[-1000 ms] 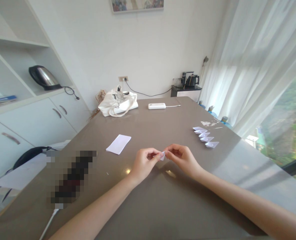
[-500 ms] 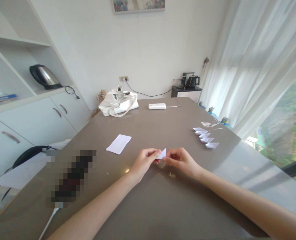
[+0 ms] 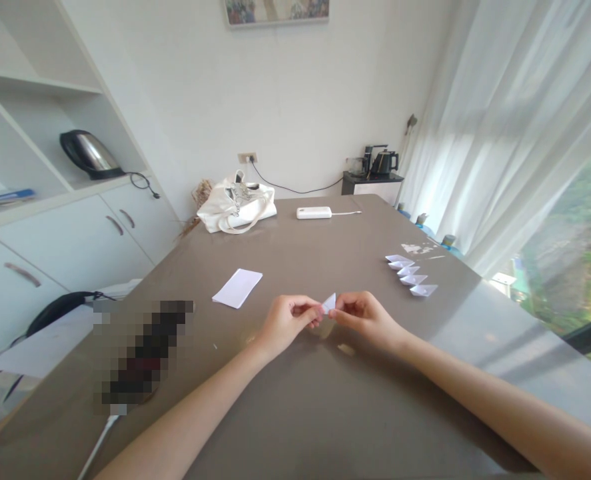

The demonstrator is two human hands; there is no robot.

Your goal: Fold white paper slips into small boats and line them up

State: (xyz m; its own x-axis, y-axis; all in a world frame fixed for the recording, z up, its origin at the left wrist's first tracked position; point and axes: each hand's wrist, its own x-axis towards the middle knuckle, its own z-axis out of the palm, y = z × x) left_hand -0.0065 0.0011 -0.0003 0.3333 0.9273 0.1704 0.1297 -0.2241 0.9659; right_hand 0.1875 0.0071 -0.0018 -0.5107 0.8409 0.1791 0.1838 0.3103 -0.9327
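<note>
Between my hands, above the table, is a small piece of folded white paper (image 3: 330, 303) with a pointed top. My left hand (image 3: 294, 320) pinches its left side with thumb and fingers. At its right edge, my right hand (image 3: 366, 317) grips it the same way. Part of the paper is hidden by my fingers. Several folded paper boats (image 3: 424, 291) stand in a slanting row to the right. A stack of white paper sheets (image 3: 238, 289) lies flat to the left of my hands.
On the brown table (image 3: 295, 413) a blurred-out dark object (image 3: 145, 353) with a white cable lies at left. Toward the far edge are a white bag (image 3: 238, 203) and a white power bank (image 3: 314, 213). Paper scraps (image 3: 418, 248) lie by the right edge, near the curtain.
The folded paper has shifted slightly right and turned a little between my fingers. My right hand has risen slightly, and my left fingers now hold the paper nearer its lower left corner.
</note>
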